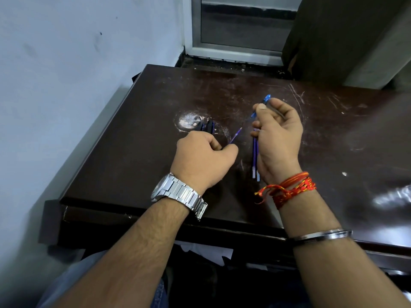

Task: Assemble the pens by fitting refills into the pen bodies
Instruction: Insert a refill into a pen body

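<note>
My left hand [203,155] is closed over dark blue pen bodies [206,126] whose ends stick out past the knuckles, and its fingertips pinch a thin purple refill [236,136] slanting up to the right. My right hand [278,134] holds a blue pen body [263,104] between thumb and forefinger, tilted towards the refill's tip. Two more blue refills [255,160] hang down from the same right palm. Whether the refill tip has entered the pen body is hard to tell.
A dark scratched wooden table [333,152] carries a worn pale patch [189,120] by the left hand. A blue-grey wall [66,74] stands at left, a window frame [233,47] behind, a curtain [344,36] at back right.
</note>
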Action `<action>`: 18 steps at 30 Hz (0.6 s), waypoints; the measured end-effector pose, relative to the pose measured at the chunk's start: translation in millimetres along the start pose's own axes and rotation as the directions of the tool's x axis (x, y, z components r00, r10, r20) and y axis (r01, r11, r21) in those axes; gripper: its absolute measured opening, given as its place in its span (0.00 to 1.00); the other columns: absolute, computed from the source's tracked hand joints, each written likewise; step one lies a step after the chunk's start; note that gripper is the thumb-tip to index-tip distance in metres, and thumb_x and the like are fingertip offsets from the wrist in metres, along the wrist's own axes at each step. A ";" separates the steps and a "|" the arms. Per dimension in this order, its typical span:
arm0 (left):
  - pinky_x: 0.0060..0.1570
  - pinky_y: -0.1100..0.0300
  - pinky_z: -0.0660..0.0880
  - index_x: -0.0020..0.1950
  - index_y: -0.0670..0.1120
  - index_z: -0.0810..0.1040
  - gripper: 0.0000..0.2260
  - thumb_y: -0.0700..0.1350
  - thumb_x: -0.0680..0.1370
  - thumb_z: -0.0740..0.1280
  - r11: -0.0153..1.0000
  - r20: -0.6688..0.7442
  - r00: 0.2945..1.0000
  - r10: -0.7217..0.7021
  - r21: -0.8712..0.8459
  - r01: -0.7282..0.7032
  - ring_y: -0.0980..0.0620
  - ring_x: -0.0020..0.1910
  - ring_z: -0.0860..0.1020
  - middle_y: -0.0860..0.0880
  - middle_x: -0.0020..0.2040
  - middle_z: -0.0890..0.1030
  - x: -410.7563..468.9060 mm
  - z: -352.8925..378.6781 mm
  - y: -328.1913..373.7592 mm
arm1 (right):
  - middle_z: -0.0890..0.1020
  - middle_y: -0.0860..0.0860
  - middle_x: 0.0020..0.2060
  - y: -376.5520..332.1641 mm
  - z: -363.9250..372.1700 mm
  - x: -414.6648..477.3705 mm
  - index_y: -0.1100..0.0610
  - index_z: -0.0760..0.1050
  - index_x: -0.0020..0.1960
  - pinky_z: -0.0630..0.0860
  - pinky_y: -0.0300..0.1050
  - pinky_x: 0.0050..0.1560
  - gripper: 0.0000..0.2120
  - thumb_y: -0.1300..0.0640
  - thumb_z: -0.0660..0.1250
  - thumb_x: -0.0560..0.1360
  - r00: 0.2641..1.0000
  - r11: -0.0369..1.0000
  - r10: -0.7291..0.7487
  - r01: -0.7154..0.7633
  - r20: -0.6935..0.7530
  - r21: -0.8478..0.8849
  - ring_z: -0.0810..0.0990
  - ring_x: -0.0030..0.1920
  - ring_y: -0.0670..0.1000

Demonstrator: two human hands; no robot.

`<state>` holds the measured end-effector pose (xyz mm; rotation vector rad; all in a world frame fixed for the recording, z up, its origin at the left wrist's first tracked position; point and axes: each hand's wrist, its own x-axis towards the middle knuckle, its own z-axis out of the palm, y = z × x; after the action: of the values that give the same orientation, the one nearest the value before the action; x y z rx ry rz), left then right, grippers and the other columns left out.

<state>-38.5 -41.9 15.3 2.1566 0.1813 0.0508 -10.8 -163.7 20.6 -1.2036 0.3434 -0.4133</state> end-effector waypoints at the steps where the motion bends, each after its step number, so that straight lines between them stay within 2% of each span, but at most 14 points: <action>1: 0.25 0.63 0.76 0.30 0.45 0.79 0.14 0.56 0.64 0.66 1.000 -0.045 0.999 -0.015 0.000 0.015 0.53 0.20 0.77 0.50 0.21 0.79 1.6 -2.1 -0.7 | 0.81 0.51 0.40 1.2 -0.1 -0.2 0.53 0.73 0.51 0.74 0.38 0.38 0.09 0.65 0.68 0.77 1.000 1.000 0.018 -0.017 0.017 -0.024 0.75 0.33 0.43; 4: 0.28 0.59 0.78 0.29 0.44 0.80 0.16 0.57 0.62 0.64 0.995 -0.163 0.985 -0.065 -0.081 0.052 0.48 0.24 0.78 0.49 0.22 0.79 12.1 -9.7 -5.0 | 0.83 0.53 0.39 7.9 3.0 -3.2 0.55 0.75 0.47 0.73 0.35 0.32 0.08 0.67 0.68 0.76 0.989 0.992 0.104 -0.096 0.105 -0.083 0.75 0.30 0.43; 6: 0.28 0.52 0.74 0.31 0.45 0.82 0.15 0.56 0.61 0.65 0.982 -0.145 0.983 -0.116 -0.168 0.091 0.43 0.25 0.76 0.46 0.26 0.81 20.3 -12.3 -9.1 | 0.84 0.53 0.38 12.8 6.2 -6.4 0.56 0.75 0.46 0.74 0.35 0.32 0.08 0.69 0.68 0.75 0.973 0.984 0.155 -0.135 0.172 -0.120 0.77 0.31 0.43; 8: 0.28 0.54 0.68 0.32 0.46 0.83 0.12 0.53 0.61 0.67 0.967 -0.111 0.983 -0.149 -0.225 0.121 0.45 0.24 0.71 0.44 0.29 0.82 25.1 -12.7 -12.7 | 0.84 0.53 0.36 16.4 9.5 -10.1 0.57 0.76 0.44 0.75 0.35 0.31 0.09 0.70 0.68 0.75 0.949 0.973 0.207 -0.173 0.237 -0.156 0.78 0.30 0.44; 10: 0.29 0.55 0.65 0.32 0.42 0.81 0.13 0.53 0.60 0.69 0.969 -0.097 0.984 -0.149 -0.215 0.125 0.47 0.24 0.69 0.45 0.24 0.77 27.3 -12.0 -16.9 | 0.84 0.52 0.33 18.4 12.1 -14.1 0.57 0.76 0.43 0.75 0.34 0.29 0.09 0.71 0.68 0.74 0.926 0.963 0.251 -0.209 0.281 -0.171 0.78 0.28 0.43; 13: 0.27 0.59 0.64 0.32 0.45 0.82 0.12 0.53 0.59 0.70 0.974 -0.022 0.993 -0.119 -0.198 0.113 0.49 0.23 0.68 0.52 0.20 0.69 27.0 -10.0 -19.8 | 0.84 0.54 0.34 19.7 13.5 -18.2 0.58 0.76 0.43 0.76 0.34 0.29 0.08 0.70 0.68 0.74 0.908 0.955 0.279 -0.230 0.314 -0.186 0.79 0.29 0.44; 16: 0.27 0.58 0.64 0.33 0.48 0.82 0.09 0.51 0.60 0.70 0.977 0.020 0.996 -0.083 -0.194 0.086 0.50 0.22 0.67 0.53 0.19 0.68 26.6 -9.5 -21.8 | 0.83 0.56 0.37 19.4 13.3 -19.9 0.58 0.75 0.45 0.77 0.36 0.32 0.08 0.69 0.69 0.74 0.903 0.953 0.286 -0.234 0.320 -0.192 0.80 0.31 0.46; 18: 0.28 0.57 0.65 0.34 0.49 0.83 0.05 0.50 0.62 0.72 0.980 -0.009 0.997 -0.081 -0.182 0.078 0.50 0.22 0.67 0.53 0.19 0.68 28.4 -11.5 -23.6 | 0.83 0.54 0.36 19.6 13.4 -20.1 0.57 0.74 0.47 0.78 0.36 0.32 0.09 0.69 0.70 0.74 0.905 0.952 0.293 -0.247 0.308 -0.181 0.80 0.31 0.45</action>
<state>-14.2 -15.3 1.2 1.9657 0.2622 0.0377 -19.7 -137.0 7.1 -1.3137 0.2446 0.0589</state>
